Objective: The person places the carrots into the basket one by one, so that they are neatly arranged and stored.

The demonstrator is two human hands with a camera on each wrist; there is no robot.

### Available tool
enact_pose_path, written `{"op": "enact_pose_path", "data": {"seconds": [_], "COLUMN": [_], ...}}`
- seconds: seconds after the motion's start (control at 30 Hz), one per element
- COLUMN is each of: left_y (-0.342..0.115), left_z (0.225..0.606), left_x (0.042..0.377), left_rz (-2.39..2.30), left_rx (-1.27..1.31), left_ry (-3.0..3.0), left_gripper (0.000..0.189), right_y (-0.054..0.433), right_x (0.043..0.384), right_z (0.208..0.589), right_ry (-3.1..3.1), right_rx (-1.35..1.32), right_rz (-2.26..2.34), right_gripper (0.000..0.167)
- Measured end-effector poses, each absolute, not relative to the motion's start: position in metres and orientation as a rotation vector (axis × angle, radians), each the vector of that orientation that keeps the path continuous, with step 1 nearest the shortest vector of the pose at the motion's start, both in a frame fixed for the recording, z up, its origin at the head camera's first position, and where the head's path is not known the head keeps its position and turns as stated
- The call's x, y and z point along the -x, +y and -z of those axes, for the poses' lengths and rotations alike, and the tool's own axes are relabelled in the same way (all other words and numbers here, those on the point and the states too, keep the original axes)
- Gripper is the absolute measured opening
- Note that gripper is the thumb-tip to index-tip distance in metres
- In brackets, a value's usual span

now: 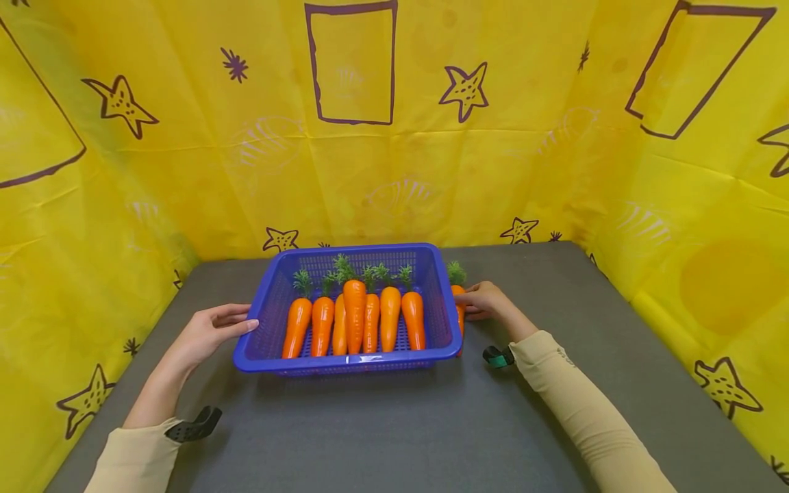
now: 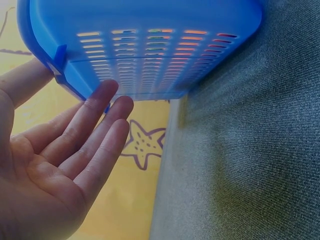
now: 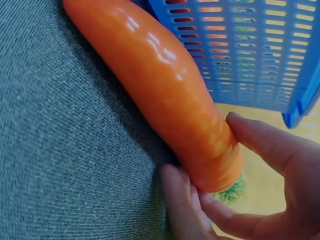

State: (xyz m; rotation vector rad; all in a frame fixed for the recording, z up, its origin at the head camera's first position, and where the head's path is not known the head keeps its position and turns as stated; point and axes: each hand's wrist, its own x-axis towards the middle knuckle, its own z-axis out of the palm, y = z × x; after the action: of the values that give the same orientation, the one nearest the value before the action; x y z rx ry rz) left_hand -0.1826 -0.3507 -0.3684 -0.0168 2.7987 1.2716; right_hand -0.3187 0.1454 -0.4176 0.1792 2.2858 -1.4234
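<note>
A blue plastic basket (image 1: 364, 360) with slotted walls stands on the dark table. Several orange carrots (image 1: 354, 311) with green tufts lie in it side by side, tops toward the back. At the basket's left side, my left hand (image 1: 203, 333) holds the rim, its thumb over the edge and its fingers (image 2: 100, 135) below, near the outer wall. Just outside the right wall, another carrot (image 3: 170, 90) lies on the tabletop. My right hand (image 1: 490, 301) pinches it near its leafy end between thumb and fingers; part of its green tuft is hidden in the right wrist view.
The grey cloth-covered table (image 1: 394, 431) stretches in front of the basket and to both sides. Yellow curtains (image 1: 407, 157) with starfish and fish drawings hang behind and at the sides. Each wrist wears a black strap (image 1: 196, 424).
</note>
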Motion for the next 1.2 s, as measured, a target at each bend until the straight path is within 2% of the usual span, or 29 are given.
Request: {"op": "enact_pose_path", "data": {"seconds": [0.43, 0.73, 0.97, 1.2], "left_y": [-0.349, -0.349, -0.349, -0.351], "left_z": [0.371, 0.370, 0.368, 0.368], "left_x": [0.183, 0.183, 0.182, 0.182], "left_rz": [-1.281, -1.275, -1.274, -1.270], "left_rx": [0.000, 0.007, 0.003, 0.013], "left_ry": [2.798, 2.798, 2.799, 2.799], "left_gripper": [0.063, 0.065, 0.064, 0.065], "right_y": [0.149, 0.155, 0.162, 0.170], "right_x": [0.316, 0.312, 0.310, 0.307], "right_z": [0.423, 0.420, 0.407, 0.392], "right_ry": [2.180, 2.085, 2.090, 2.140], "right_rx": [-0.204, -0.190, -0.197, -0.149], "right_rz": [1.579, 1.676, 1.704, 1.678], "right_gripper": [0.046, 0.053, 0.055, 0.065]}}
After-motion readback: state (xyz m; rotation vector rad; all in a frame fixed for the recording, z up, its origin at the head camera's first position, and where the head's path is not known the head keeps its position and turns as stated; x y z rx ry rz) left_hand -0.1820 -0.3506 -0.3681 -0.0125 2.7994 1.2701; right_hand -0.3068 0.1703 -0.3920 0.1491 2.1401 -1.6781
